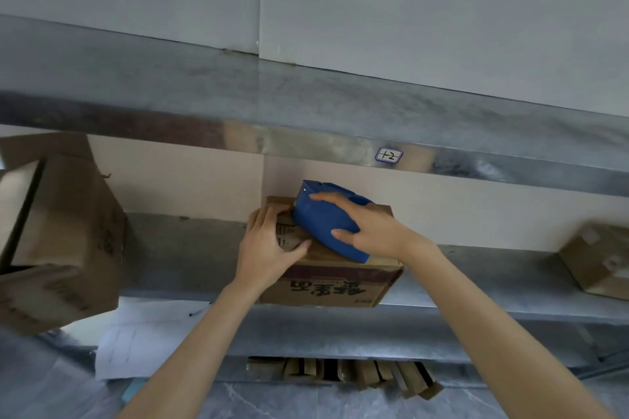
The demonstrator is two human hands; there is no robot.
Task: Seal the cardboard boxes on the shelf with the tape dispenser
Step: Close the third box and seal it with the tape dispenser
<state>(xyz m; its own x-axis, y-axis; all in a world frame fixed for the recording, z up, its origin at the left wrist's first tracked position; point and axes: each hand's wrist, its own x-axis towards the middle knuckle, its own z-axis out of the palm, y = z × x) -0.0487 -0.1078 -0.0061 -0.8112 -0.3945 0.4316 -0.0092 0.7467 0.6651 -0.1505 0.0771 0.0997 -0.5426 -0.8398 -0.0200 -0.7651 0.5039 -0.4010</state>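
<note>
At left, big cardboard box (pixel 68 231), flap ajar, contents hidden. Centre of shelf (pixel 190 248): printed box (pixel 333 286), flaps down, contents unseen. Left grip (pixel 269 248) clasps its top left corner. Right grip (pixel 374 228) grasps blue tape dispenser (pixel 323 224), resting on that lid. Far right: small box (pixel 599 258), closed.

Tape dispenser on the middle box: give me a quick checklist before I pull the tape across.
1. Right hand grips the tape dispenser: ok.
2. Tape dispenser rests on the box top: ok.
3. Left hand holds the box's left top edge: ok.
4. Flaps closed flat beneath: cannot tell, hands and dispenser cover them.
5. Tape stuck to the seam: cannot tell.
6. Box sits fully on the shelf: cannot tell.
</note>
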